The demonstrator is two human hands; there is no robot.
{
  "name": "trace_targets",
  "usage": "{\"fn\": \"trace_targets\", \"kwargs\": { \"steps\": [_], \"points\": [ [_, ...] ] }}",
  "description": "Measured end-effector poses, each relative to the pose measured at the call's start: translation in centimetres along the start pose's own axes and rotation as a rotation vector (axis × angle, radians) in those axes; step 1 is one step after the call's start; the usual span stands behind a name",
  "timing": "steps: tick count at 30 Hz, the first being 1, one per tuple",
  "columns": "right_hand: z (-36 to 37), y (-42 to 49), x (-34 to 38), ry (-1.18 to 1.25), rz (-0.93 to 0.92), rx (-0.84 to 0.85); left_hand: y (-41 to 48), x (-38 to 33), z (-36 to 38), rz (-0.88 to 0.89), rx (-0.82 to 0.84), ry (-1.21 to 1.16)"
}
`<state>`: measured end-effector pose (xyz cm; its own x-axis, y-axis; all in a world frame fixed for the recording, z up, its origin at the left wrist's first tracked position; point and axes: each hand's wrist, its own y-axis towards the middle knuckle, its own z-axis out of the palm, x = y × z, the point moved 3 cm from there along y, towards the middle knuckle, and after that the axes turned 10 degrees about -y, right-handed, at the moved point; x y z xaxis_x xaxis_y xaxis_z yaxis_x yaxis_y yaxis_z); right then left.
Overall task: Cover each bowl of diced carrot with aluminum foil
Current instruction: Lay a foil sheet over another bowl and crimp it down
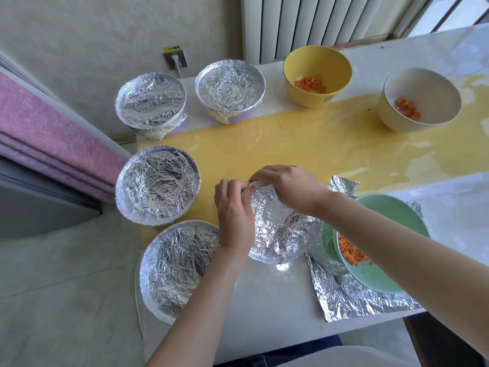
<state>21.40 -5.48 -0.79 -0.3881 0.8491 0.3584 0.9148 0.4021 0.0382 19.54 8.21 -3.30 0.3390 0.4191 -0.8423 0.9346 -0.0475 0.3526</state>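
A bowl wrapped in crinkled aluminum foil (pixel 283 231) sits in front of me on the white table (pixel 267 300). My left hand (pixel 234 210) pinches the foil at the bowl's far rim. My right hand (pixel 288 189) grips the foil edge right beside it. Several foil-covered bowls stand to the left, among them one at the near left (pixel 177 268) and one above it (pixel 157 185). A green bowl of diced carrot (pixel 381 245) rests uncovered on a loose foil sheet (pixel 352 298) at my right. Uncovered carrot bowls stand at the back: a yellow bowl (pixel 317 75) and a cream bowl (pixel 420 99).
A yellow mat (pixel 304 144) runs across the table. A pink folded cloth (pixel 53 144) lies off the table's left edge. A wall socket (pixel 174 59) and a radiator (pixel 317 22) are behind the table. The table's near edge runs just below the foil sheet.
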Motion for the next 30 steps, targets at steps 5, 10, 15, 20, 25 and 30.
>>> {"fn": "trace_targets", "kwargs": {
  "steps": [5,10,15,20,25,30],
  "points": [
    [0.1,0.5,-0.1,0.032,0.000,0.051,0.1,0.0,0.1,-0.080,0.049,-0.028],
    [0.1,0.5,-0.5,0.057,0.066,0.089,0.0,0.4,-0.6,-0.111,0.037,-0.023],
    [0.2,0.6,-0.4,0.047,0.075,0.086,0.0,0.2,-0.6,-0.139,0.038,-0.006],
    [0.4,0.5,-1.0,0.045,0.173,0.061,0.3,0.4,-0.6,-0.217,0.030,-0.015],
    [0.7,0.7,-1.9,0.081,0.274,0.043,1.1,0.8,-0.2,-0.311,0.091,0.051],
    [1.2,1.3,-2.9,0.127,0.372,0.055,1.6,2.2,-0.4,-0.438,0.165,0.151]
  ]
}}
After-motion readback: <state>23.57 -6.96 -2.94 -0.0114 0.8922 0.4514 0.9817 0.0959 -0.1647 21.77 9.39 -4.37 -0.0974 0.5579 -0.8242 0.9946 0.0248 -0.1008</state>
